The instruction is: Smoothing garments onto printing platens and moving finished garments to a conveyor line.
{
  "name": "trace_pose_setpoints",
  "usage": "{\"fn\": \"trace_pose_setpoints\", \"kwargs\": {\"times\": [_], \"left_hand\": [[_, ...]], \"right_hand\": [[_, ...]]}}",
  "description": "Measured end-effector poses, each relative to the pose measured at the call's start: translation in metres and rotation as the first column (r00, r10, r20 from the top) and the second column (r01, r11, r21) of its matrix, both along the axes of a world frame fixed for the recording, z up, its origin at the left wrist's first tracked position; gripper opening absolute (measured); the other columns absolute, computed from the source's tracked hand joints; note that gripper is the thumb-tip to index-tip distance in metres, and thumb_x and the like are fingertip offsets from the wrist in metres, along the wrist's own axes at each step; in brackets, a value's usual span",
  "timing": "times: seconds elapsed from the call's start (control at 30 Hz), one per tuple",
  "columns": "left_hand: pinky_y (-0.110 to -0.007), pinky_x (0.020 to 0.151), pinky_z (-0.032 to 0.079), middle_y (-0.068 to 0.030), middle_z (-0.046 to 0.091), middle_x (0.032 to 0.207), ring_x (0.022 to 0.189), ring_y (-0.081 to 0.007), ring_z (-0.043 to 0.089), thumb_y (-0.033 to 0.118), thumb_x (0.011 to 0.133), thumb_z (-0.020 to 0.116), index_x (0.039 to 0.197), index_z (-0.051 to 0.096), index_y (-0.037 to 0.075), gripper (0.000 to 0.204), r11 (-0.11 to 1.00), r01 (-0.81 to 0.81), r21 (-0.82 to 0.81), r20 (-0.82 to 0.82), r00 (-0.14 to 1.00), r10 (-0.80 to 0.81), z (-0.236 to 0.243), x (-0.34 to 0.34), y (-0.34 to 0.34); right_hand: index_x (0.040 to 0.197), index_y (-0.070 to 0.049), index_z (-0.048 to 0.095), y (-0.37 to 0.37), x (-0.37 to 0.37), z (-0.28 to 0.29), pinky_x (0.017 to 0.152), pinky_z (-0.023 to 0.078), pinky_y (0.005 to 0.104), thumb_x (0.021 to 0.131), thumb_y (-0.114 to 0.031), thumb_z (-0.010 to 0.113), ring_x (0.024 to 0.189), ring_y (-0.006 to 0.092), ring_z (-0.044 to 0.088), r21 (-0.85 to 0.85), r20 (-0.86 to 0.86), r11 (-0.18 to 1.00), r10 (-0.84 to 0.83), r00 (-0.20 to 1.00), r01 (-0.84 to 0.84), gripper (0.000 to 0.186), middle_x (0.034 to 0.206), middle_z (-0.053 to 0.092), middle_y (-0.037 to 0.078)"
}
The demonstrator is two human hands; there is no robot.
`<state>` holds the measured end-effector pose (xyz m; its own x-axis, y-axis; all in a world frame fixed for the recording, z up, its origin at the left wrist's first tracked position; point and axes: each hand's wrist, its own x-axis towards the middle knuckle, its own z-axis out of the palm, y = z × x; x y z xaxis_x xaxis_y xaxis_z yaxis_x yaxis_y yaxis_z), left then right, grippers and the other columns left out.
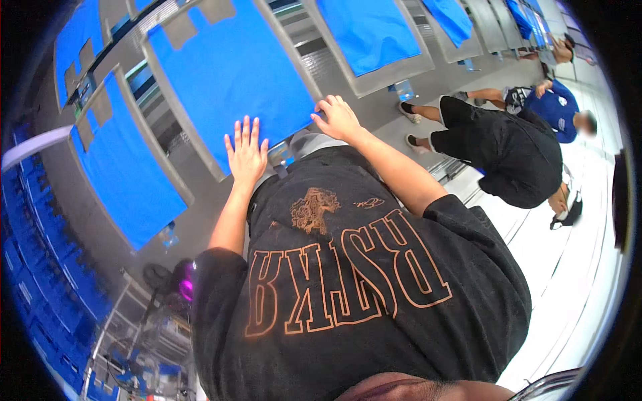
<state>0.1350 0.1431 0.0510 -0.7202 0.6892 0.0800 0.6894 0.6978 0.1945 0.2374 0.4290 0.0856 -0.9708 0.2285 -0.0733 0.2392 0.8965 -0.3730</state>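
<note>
A smooth blue fabric piece (224,80) lies on a grey flat board (300,73) directly in front of me. My left hand (247,155) rests palm down near the fabric’s lower edge, its fingers stretched out over the blue surface. Toward the fabric’s lower right corner, my right hand (338,119) has its fingertips and thumb on the edge, slightly bent and apart; I see nothing held in it. Grey patches show at the top of the fabric, and a small clear fitting (282,155) sits below the board’s edge, just right of my left hand.
More grey boards carrying blue pieces flank this one, at left (127,167) and upper right (368,37). Blue racking (37,247) lines the far left, above a metal frame (120,314). People in black (501,154) and dark blue (555,113) are at my right, another farther back (555,53).
</note>
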Motion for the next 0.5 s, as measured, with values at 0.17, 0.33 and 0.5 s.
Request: {"fn": "trace_pose_setpoints", "kwargs": {"times": [0.17, 0.33, 0.5], "left_hand": [[-0.055, 0.123, 0.009, -0.0041, 0.027, 0.167, 0.155, -0.0258, 0.02, 0.047, 0.1, 0.051, 0.158, 0.037, 0.022, 0.065, 0.998, -0.023, -0.066, 0.051, 0.998, 0.026, -0.006, 0.006, -0.032], [-0.054, 0.119, 0.017, -0.01, 0.035, 0.161, 0.149, -0.0292, 0.031, 0.045, 0.096, 0.059, 0.152, 0.045, 0.018, 0.064, 0.999, 0.015, 0.044, 0.085, 0.996, -0.018, 0.041, 0.012, -0.022], [-0.043, 0.089, 0.048, -0.0118, 0.062, 0.115, 0.104, -0.0293, 0.062, 0.03, 0.091, 0.07, 0.126, 0.059, 0.008, 0.043, 0.945, -0.191, 0.265, 0.398, 0.915, 0.073, 0.041, 0.022, 0.097]], "right_hand": [[0.094, -0.005, 0.071, 0.089, 0.001, 0.004, 0.089, 0.052, 0.0452, 0.089, -0.032, 0.069, 0.101, 0.0357, 0.066, -0.237, -0.163, 0.895, -0.419, 0.893, 0.377, 0.027, 0.102, 0.07, 0.018], [0.101, -0.002, 0.07, 0.178, 0.029, -0.009, 0.08, 0.056, 0.0353, 0.091, -0.023, 0.071, 0.087, 0.0229, 0.072, -0.254, -0.26, 0.744, -0.669, 0.697, 0.619, 0.024, 0.093, 0.074, 0.014], [0.102, -0.002, 0.071, 0.215, 0.027, -0.037, 0.084, 0.055, 0.0444, 0.085, -0.024, 0.074, 0.093, 0.0323, 0.07, -0.178, -0.204, 0.796, -0.605, 0.77, 0.578, 0.028, 0.091, 0.071, 0.015]]}}
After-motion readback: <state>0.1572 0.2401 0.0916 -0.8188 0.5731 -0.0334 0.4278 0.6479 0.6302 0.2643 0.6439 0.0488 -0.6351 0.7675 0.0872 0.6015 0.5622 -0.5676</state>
